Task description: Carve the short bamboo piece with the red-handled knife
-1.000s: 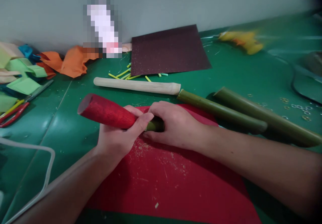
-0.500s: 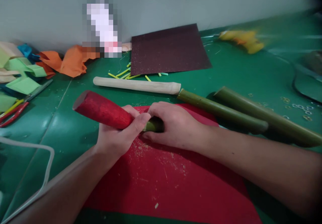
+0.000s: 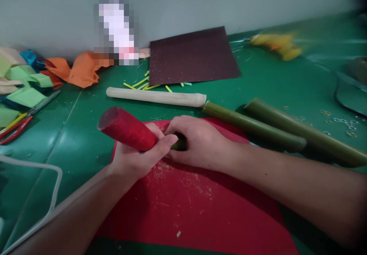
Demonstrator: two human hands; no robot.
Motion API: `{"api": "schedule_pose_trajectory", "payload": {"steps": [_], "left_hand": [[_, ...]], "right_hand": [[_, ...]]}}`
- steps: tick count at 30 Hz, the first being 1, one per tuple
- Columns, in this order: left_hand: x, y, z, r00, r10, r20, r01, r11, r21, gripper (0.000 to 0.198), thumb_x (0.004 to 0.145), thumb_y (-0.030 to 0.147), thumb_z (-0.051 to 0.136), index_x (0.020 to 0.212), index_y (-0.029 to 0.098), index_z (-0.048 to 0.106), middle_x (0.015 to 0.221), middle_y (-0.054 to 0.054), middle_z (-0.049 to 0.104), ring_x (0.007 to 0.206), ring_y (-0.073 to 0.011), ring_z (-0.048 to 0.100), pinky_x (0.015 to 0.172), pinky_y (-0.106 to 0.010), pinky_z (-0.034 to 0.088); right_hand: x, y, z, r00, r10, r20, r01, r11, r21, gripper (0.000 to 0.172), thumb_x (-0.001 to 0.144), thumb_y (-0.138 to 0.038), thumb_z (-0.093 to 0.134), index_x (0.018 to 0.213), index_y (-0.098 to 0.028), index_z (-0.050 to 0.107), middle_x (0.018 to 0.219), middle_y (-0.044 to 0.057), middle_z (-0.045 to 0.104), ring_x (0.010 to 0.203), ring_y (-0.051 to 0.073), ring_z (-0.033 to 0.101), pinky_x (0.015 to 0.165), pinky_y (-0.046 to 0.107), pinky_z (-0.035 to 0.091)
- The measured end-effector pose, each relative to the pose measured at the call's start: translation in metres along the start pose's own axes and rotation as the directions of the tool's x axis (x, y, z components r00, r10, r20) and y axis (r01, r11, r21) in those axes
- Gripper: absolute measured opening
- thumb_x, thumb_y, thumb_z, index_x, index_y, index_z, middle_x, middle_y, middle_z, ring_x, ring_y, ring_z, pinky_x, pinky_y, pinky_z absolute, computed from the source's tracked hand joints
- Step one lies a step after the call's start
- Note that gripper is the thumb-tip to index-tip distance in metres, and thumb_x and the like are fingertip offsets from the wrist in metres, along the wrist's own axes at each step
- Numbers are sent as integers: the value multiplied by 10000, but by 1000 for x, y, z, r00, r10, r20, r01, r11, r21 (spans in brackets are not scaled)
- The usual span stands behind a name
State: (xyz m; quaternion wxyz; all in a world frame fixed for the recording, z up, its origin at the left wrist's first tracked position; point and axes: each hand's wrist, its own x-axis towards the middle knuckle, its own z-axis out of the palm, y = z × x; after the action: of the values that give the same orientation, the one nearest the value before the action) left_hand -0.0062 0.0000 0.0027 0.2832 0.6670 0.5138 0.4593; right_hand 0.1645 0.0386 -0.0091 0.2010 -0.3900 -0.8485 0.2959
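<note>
My left hand is closed round a red cylinder, its thumb lying along the near side. The cylinder's wide dull end tilts up to the left; whether it is a rolled sheet or solid I cannot tell. My right hand grips a short green bamboo piece, in line with the cylinder's narrower end. The two hands touch or nearly touch, and fingers hide where cylinder and bamboo meet. Below them lies a red sheet strewn with pale shavings and dust.
Beyond the hands lie a pale peeled stick and two green bamboo lengths. A dark maroon sheet rests at the back. At left are red-handled scissors, coloured paper and a white cable.
My left hand and the red cylinder have shifted right, towards my right hand. Less of the green bamboo shows between the hands. My right hand has stayed almost in place.
</note>
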Motion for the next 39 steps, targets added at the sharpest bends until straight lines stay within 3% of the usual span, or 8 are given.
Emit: {"api": "schedule_pose_trajectory", "payload": {"steps": [7, 9, 12, 23, 32, 39], "left_hand": [[-1, -3, 1, 986, -126, -109, 117, 990, -80, 142, 771, 245, 745, 665, 205, 660, 558, 51, 619, 450, -68, 535, 435, -185, 455], [-1, -4, 1, 983, -153, -97, 142, 984, -111, 139, 782, 258, 742, 677, 206, 667, 549, 51, 603, 446, -68, 530, 425, -189, 444], [-1, -2, 1, 992, -123, -31, 118, 985, -126, 171, 767, 238, 740, 630, 197, 649, 557, 38, 614, 481, -80, 562, 452, -195, 467], [0, 2, -1, 999, -27, 25, 29, 998, -62, 218, 751, 243, 760, 594, 182, 623, 561, 37, 624, 508, -73, 566, 512, -175, 497], [-3, 0, 4, 976, -182, -121, 170, 981, -98, 147, 775, 260, 728, 664, 208, 648, 652, 18, 671, 559, -111, 625, 483, -217, 506], [1, 1, 0, 996, -90, -7, 88, 988, -124, 199, 756, 225, 728, 590, 196, 623, 562, 29, 628, 500, -91, 576, 487, -207, 503]], "right_hand": [[1, -2, -1, 1000, -7, -6, 7, 999, -43, 253, 753, -371, 754, 819, -182, 600, 788, 9, 600, 672, 129, 486, 607, 271, 330], [1, -2, -1, 1000, -7, -10, 7, 999, -46, 268, 746, -377, 761, 820, -181, 594, 787, 10, 594, 671, 128, 479, 604, 270, 328], [0, -1, -1, 1000, -11, 1, 11, 1000, -18, 248, 751, -356, 755, 852, -181, 610, 823, 14, 615, 722, 141, 517, 632, 271, 348], [0, 0, 0, 1000, 3, 9, -4, 1000, 13, 192, 775, -349, 713, 843, -190, 630, 836, 19, 655, 743, 151, 557, 654, 282, 366], [2, -2, -3, 1000, 20, 20, -19, 999, -44, 260, 761, -388, 742, 866, -184, 619, 837, 26, 631, 722, 149, 524, 632, 277, 351], [0, -2, -1, 1000, 7, 12, -7, 1000, -2, 224, 768, -365, 732, 849, -191, 618, 858, 23, 650, 756, 153, 551, 662, 278, 369]]}}
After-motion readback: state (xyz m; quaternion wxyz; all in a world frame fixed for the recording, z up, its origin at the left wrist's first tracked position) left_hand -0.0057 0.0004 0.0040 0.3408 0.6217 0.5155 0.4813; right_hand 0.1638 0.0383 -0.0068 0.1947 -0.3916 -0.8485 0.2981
